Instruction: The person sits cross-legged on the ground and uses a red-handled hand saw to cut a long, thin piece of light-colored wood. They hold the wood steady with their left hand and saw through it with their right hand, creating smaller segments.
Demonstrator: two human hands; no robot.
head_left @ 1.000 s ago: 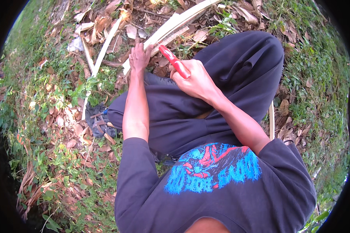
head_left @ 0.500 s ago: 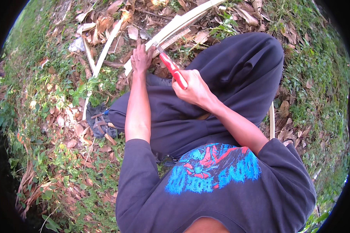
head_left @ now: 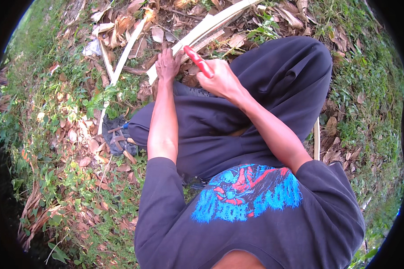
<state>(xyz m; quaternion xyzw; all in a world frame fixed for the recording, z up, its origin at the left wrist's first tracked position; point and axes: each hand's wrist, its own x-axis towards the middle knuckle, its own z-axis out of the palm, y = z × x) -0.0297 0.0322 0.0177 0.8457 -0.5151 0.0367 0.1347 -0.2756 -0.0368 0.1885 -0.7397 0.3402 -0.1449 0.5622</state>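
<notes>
My right hand [head_left: 221,81] is closed round the red handle of a knife [head_left: 196,59]. The handle points up and left to the pale strips, and its blade cannot be made out at this moment. Close by on the left, my left hand [head_left: 168,66] grips the near end of a pale wooden strip [head_left: 202,29], fingers bent over it. This long strip lies with others, running from my left hand up to the top edge. Its lowest tip sticks out below my fingers, over my shoe [head_left: 191,91].
More pale strips [head_left: 125,56] lie on the left among dry leaves [head_left: 121,32]. A white plastic scrap [head_left: 92,47] is beside them. A dark bundle with brown straps [head_left: 116,140] rests by my left knee. Another strip [head_left: 317,139] shows right of my folded leg.
My right hand has moved up and slightly left with the knife, its handle now over the strip. The left hand has shifted slightly right, still at the strip's end.
</notes>
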